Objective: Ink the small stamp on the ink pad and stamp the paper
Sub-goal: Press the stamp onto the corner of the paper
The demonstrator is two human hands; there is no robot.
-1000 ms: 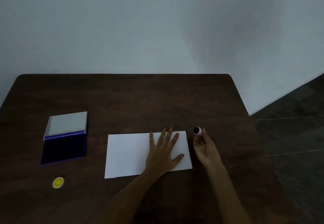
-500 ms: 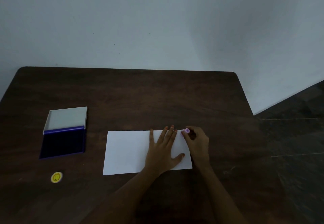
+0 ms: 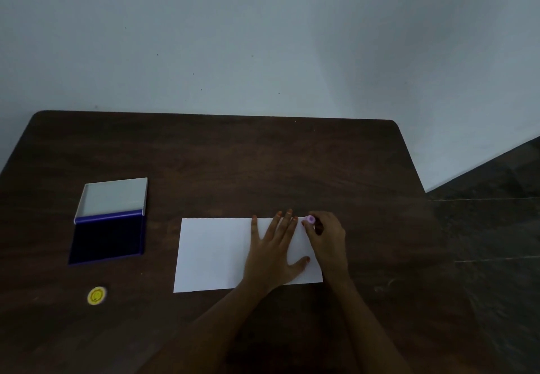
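A white sheet of paper (image 3: 216, 253) lies on the dark wooden table (image 3: 233, 163). My left hand (image 3: 273, 252) rests flat on the sheet's right half, fingers spread. My right hand (image 3: 328, 242) pinches a small purple stamp (image 3: 309, 220) and holds it down at the paper's far right corner. The open ink pad (image 3: 106, 240), dark blue with a grey lid folded back, sits at the left of the table, well away from both hands.
A small round yellow cap or sticker with a smiley face (image 3: 96, 295) lies near the front left, below the ink pad. The table's right edge (image 3: 415, 174) borders a dark tiled floor. A pale wall stands behind.
My right hand turned the stamp over and brought it left from beside the paper down onto its far right corner. My left hand stayed flat on the sheet.
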